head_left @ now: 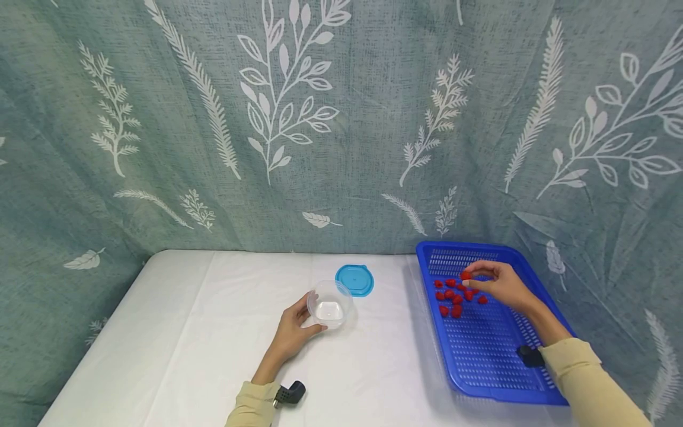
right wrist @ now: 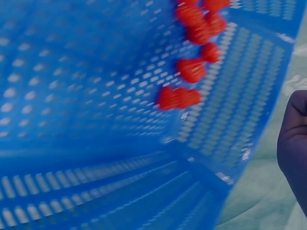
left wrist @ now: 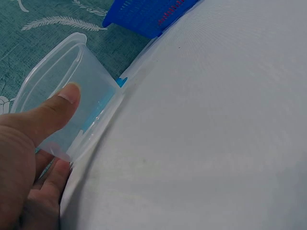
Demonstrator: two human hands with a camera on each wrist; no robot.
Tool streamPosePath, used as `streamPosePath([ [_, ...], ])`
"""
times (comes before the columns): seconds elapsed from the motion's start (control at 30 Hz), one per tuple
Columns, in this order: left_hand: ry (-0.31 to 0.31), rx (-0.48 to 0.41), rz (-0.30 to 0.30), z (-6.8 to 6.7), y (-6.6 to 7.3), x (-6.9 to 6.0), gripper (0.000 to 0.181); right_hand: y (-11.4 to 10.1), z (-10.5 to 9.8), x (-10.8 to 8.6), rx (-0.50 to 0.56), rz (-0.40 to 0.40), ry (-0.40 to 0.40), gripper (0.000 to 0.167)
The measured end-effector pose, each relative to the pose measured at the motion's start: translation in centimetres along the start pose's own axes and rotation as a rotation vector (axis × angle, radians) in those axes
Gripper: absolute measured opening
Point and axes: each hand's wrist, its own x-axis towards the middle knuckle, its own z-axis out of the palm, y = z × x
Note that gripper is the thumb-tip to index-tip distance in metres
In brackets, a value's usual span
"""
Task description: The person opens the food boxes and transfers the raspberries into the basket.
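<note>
My left hand [head_left: 292, 332] holds a clear plastic tub [head_left: 329, 305] by its side, thumb at the front and fingers behind. In the left wrist view the thumb [left wrist: 60, 108] lies against the wall of the tub [left wrist: 91, 91], which stands on the white cloth. A blue lid [head_left: 354, 280] lies just behind the tub. Over the blue basket [head_left: 475, 350], my right hand [head_left: 501, 286] pinches a small red strawberry-like piece [head_left: 466, 276] between thumb and fingers. Several similar red pieces [head_left: 449, 294] lie below it. The right wrist view is blurred and shows only part of the hand [right wrist: 292, 139].
The basket stands at the right of the white-covered table [head_left: 187, 332], its slatted walls rising around the red pieces. A green leaf-patterned curtain [head_left: 363, 130] hangs behind the table. A dark wrist camera [head_left: 290, 392] sits by the left sleeve.
</note>
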Motion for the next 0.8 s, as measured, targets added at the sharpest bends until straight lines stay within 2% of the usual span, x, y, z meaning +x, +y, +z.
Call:
streamPosePath([
  [0.2, -0.002, 0.002, -0.011, 0.0, 0.1, 0.0, 0.091, 3.7, 0.0, -0.2, 0.043, 0.004, -0.034, 0.036],
  [0.3, 0.0, -0.002, -0.013, -0.1, 0.2, -0.1, 0.091, 5.3, 0.1, -0.4, 0.045, 0.039, -0.06, 0.035],
  [0.47, 0.006, -0.006, -0.009, -0.2, 0.2, 0.0, 0.091, 6.6, 0.2, -0.3, 0.038, 0.103, -0.144, 0.039],
  [0.57, 0.012, -0.006, -0.011, -0.2, 0.1, 0.1, 0.091, 7.2, 0.4, -0.3, 0.025, 0.107, -0.203, 0.035],
  [0.7, 0.008, -0.02, -0.009, -0.1, -0.2, 0.1, 0.091, 7.9, 0.6, -0.3, 0.005, 0.061, -0.239, 0.03],
  [0.8, 0.002, -0.035, -0.004, 0.0, -0.3, 0.1, 0.09, 8.4, 0.8, -0.2, 0.016, -0.006, -0.238, 0.026],
])
